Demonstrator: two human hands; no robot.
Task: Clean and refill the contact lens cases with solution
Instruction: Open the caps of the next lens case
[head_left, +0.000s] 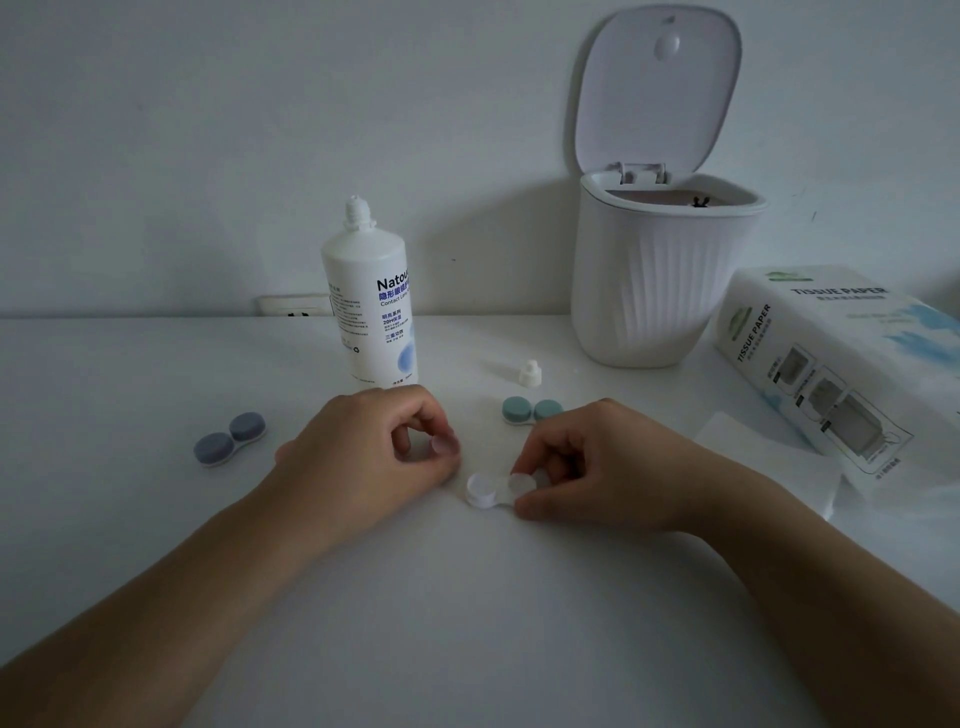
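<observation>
3 contact lens cases: 1 white (485, 491), 1 green (531, 410), 1 blue-grey (229, 439). 2 loose white case lids (444, 448), 1 per hand. 1 solution bottle (370, 301), 1 bottle cap (530, 373), 1 bin (660, 270), 1 tissue pack (841, 364), 1 loose tissue sheet (769, 457). 2 hands: left hand (363, 441), right hand (608, 462).

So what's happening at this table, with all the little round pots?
A person is working on a white contact lens case on the table. The left hand pinches one white cap just off the case; the right hand holds the other cap at the case's right well. The left well stands open. The solution bottle stands behind, uncapped, its cap beside it. A grey-blue case and a green case lie closed.
</observation>
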